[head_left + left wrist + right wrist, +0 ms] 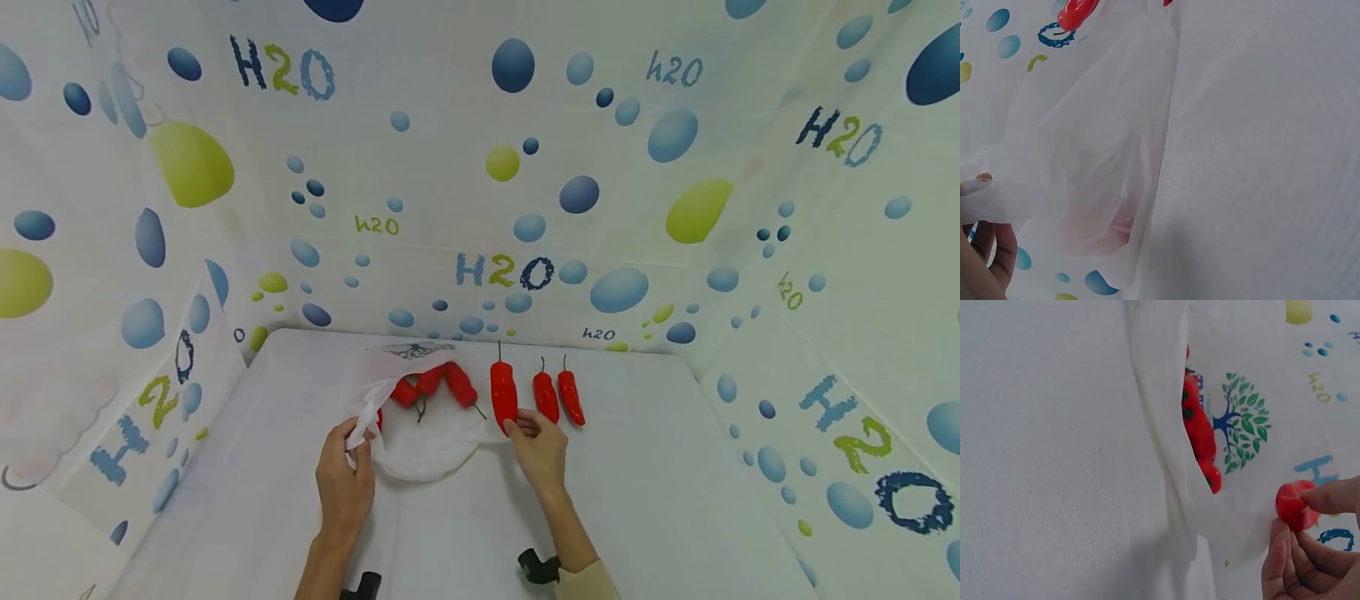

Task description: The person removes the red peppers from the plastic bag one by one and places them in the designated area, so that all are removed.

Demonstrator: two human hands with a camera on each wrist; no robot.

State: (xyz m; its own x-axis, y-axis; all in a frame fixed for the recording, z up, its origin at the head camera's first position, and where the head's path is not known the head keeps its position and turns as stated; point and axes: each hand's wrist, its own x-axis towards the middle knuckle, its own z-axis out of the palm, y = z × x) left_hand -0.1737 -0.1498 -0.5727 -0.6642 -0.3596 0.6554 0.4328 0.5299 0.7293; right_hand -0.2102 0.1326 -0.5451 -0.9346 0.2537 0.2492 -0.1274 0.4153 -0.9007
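My left hand [346,477] pinches the edge of a thin white plastic bag [427,467] and holds its mouth up. Several red peppers [461,384] with green stems lie inside; the bag's film covers part of them. In the right wrist view a green tree print shows on the bag [1244,522]. My right hand [542,450] pinches one red pepper [503,388] by its lower tip, stem upward, just right of the bag. The left wrist view shows the left hand [991,250] gripping the film, with peppers showing faintly through it.
Two more red peppers [546,396] [571,397] lie side by side on the white table [645,492], right of the held one. Behind the table and at both sides hangs a white curtain [450,167] printed with blue and green drops.
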